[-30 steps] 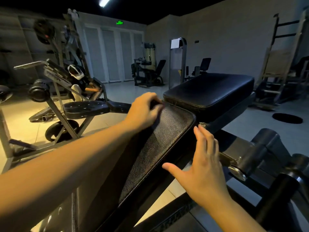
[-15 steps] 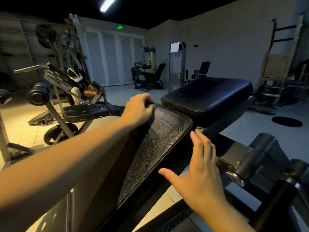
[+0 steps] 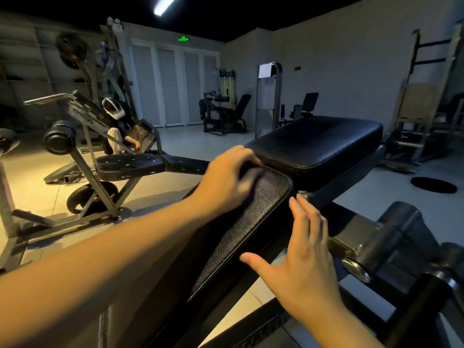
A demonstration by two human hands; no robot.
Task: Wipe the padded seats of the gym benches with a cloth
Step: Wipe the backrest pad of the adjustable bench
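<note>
Curling over a blurred grey cloth [image 3: 251, 175], the left hand [image 3: 226, 177] has slid slightly back along the sloped pad [image 3: 251, 222] from its top corner; the right hand [image 3: 301, 257] stays open-fingered, empty, beside the pad's right edge.

black pebbled seat pad [image 3: 253, 217] slopes up beside a flat pad [image 3: 319, 141].

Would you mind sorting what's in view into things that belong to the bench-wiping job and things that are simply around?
Part of the job:
- left hand, closed on what looks like a dark cloth, blurred
- sloped bench pad
- flat seat pad
- right hand, open beside the pad

Just around:
- leg-press machine
- weight plate on floor
- far machines
</note>
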